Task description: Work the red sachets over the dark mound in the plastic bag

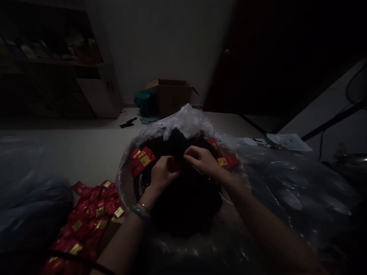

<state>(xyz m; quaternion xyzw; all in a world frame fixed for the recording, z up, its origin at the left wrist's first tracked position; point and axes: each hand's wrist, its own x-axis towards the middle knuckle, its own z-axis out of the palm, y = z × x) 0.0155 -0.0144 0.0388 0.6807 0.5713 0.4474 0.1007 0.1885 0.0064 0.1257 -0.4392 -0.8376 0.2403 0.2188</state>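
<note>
My left hand (163,172) is closed round a small red packet (173,165), mostly hidden by the fingers. Just to its right, my right hand (204,160) is pinched; whatever lies between its fingertips is too dark to make out. Both hands are above a heap of dark loose material (186,206) inside a clear plastic liner (187,118). Red packets with yellow labels (143,160) rest on the heap's left side. More red packets (226,159) lie at the right, behind my right wrist. A thin pale line with a tiny red light (209,178) shows under that hand.
Many red packets (91,214) are piled on the floor at lower left, beside a dark plastic bag (34,210). Clear plastic sheeting (292,187) spreads to the right. A cardboard box (174,97) and a teal bundle (146,102) stand by the wall. The room is dim.
</note>
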